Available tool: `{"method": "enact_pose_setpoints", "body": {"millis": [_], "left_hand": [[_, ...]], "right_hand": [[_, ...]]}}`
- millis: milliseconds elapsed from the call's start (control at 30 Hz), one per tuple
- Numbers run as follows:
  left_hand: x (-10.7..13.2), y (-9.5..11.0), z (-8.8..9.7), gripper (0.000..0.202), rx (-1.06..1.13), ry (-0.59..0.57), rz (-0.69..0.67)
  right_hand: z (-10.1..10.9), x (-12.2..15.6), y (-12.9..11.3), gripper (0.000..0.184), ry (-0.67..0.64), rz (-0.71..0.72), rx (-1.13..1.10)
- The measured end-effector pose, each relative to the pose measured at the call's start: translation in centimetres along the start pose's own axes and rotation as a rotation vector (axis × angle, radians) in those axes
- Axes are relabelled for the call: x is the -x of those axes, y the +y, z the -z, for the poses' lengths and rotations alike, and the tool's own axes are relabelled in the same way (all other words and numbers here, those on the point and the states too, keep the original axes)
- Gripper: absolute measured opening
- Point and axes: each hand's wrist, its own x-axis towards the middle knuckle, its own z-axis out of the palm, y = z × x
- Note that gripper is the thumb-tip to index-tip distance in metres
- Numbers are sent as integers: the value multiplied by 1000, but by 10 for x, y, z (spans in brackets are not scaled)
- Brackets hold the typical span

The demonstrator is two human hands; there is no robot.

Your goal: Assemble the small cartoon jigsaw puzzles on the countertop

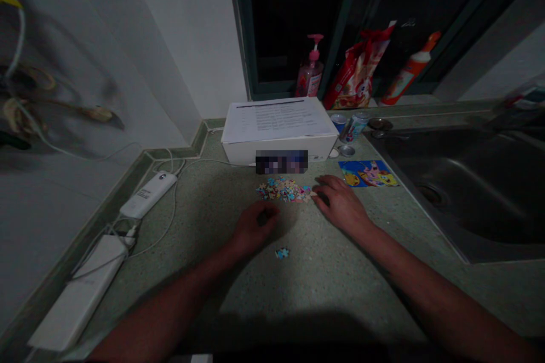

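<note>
A speckled green surface (332, 283) carries everything here, with a metal sink (481, 193) set in on the right. A white box (242, 151) stands at the back, a printed sheet (276, 118) on its lid (the light is dim, so the print is hard to read).

Both bare hands are over the middle. The left hand (253, 224) hovers or rests just in front of the pile; its grip is curled, thumb towards fingertips, and I cannot tell whether anything is pinched there. The right hand (344, 207) reaches to the pile's right end, its grip bent low with thumb and forefinger close to a pale piece; whether they pinch it, I cannot tell.

Just behind the right hand lies a bright cartoon card (369, 174). The pile of puzzle pieces (285, 189) sits in front of the box, mixed and overlapping. Smaller still, a little cluster (282, 253), seemingly joined, lies alone nearer the person.

The pieces look light, thin and fairly stiff, likely to skid when nudged; opposite edges seem the best hold. The cluster probably parts easily, so it wants support from beneath or sliding flat.
</note>
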Motion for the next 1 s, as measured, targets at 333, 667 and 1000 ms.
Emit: {"method": "enact_pose_setpoints", "body": {"millis": [333,667,1000], "left_hand": [[0,2,0,8,12,-6,7],[0,-4,0,8,15,-11,-12],[1,-5,-2,11,-10,-12,-153]], "right_hand": [[7,-6,-2,22,-27,79,57],[8,-13,-3,16,73,76,-1],[-2,6,-77,6,118,207,-437]]}}
